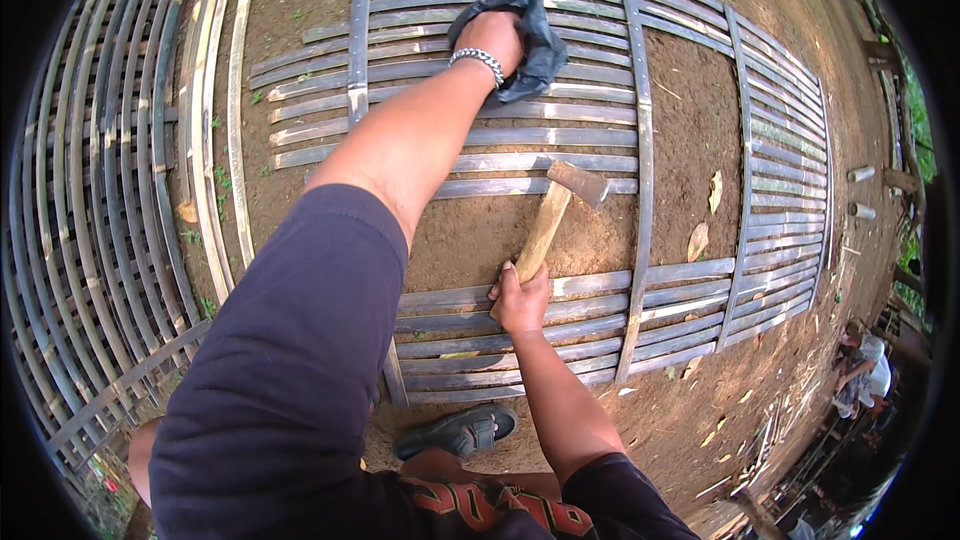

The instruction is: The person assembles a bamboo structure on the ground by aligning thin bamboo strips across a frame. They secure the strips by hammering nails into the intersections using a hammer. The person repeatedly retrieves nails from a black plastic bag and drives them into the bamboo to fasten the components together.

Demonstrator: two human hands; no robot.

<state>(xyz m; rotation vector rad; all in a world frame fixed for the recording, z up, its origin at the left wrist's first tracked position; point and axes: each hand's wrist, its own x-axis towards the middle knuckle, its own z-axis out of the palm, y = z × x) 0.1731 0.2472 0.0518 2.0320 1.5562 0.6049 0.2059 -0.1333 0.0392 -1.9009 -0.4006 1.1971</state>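
Note:
My left hand (pixel 495 37), with a chain bracelet at the wrist, is down in the mouth of a crumpled black plastic bag (pixel 546 52). The bag hides its fingers, so what they do inside does not show. Beneath the bag lies a frame of split bamboo slats (pixel 560 137), crossed by longer bamboo strips (pixel 643 140). Closer to me, my right hand (pixel 524 302) is closed round the wooden handle of a hatchet (pixel 545 225). Its rusty metal head points away from me, over a gap in the slats where brown soil shows.
Another bamboo slat panel (pixel 95 170) stands along the left side, with loose bamboo strips (pixel 208 120) beside it. My sandalled foot (pixel 458 432) is at the frame's near edge. A person (pixel 868 372) sits far right near scattered sticks. Dry leaves (pixel 697 240) lie on the soil.

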